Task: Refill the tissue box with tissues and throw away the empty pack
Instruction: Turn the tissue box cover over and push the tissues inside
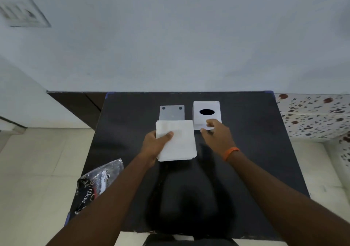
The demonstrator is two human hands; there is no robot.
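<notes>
A white stack of tissues (180, 143) is held just above the black table (255, 151), gripped at its left edge by my left hand (154, 145). The white tissue box (206, 106) with a dark oval hole on top stands to the right of the stack. My right hand (216, 134) is at the box's front edge, fingers touching its near side. A flat grey plate (172, 113) with two dark dots, possibly the box's base, lies left of the box, partly under the tissues. The empty black and clear plastic pack (94, 185) hangs over the table's left edge.
The table stands against a pale wall (170, 46). A dark cabinet (79, 105) is at the back left, a speckled surface (312, 113) at the right. Light floor tiles (37, 170) surround the table.
</notes>
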